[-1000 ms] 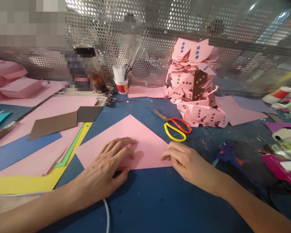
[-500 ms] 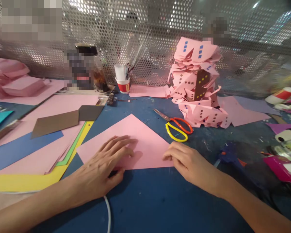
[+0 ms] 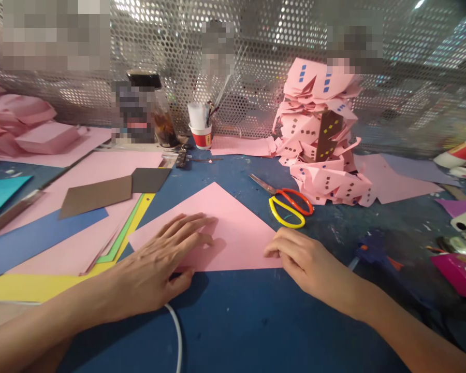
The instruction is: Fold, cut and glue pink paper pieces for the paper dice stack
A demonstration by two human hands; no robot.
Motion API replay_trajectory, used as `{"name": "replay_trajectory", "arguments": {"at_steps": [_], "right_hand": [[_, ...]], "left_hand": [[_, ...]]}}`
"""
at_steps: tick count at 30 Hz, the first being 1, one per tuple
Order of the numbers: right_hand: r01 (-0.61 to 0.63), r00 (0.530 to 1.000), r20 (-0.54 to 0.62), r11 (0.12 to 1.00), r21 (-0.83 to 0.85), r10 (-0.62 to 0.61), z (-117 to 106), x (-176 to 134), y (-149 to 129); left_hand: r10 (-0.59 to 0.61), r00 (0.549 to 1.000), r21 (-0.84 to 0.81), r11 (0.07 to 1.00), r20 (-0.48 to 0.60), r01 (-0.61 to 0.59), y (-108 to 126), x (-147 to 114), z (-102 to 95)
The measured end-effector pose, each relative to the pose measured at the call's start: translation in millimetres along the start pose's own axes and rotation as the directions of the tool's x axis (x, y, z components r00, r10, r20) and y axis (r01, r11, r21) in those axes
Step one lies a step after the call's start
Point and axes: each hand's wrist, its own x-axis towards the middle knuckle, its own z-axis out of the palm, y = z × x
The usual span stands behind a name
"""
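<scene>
The sheet (image 3: 238, 235) is partly covered at near left by the loosely spread left hand (image 3: 159, 264); its right corner is touched by the curled right hand (image 3: 305, 259), grip unclear.

On the blue table (image 3: 233, 321), a pink sheet (image 3: 236, 238) lies under the left hand (image 3: 163, 264) and reaches the right hand (image 3: 301, 254). Just beyond the right hand lie scissors (image 3: 278, 193); farther, a pink paper tower (image 3: 326, 178) stands. A paper cup (image 3: 201, 137) stands well beyond the left hand.
</scene>
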Motion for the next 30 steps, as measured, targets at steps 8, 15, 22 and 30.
{"name": "replay_trajectory", "arguments": {"at_steps": [8, 15, 22, 30], "right_hand": [[-0.01, 1.0, -0.002, 1.0, 0.0, 0.01, -0.9, -0.1, -1.8], [-0.009, 1.0, 0.006, 1.0, 0.0, 0.009, -1.3, -0.1, -2.2], [-0.018, 1.0, 0.008, 1.0, -0.002, 0.018, -2.0, 0.6, -2.4], [-0.031, 0.999, 0.016, 0.999, 0.013, 0.031, -0.6, -0.3, -1.4]], "left_hand": [[0.015, 0.999, 0.037, 0.999, 0.044, -0.017, -6.4, -1.3, -7.7], [0.067, 0.997, 0.081, 0.994, 0.045, -0.071, -15.2, -6.6, -8.4], [0.051, 0.994, 0.096, 0.993, 0.099, -0.061, -23.2, -11.7, -9.4], [0.014, 0.991, 0.051, 0.998, 0.129, -0.021, -26.9, -15.3, -15.5]]}}
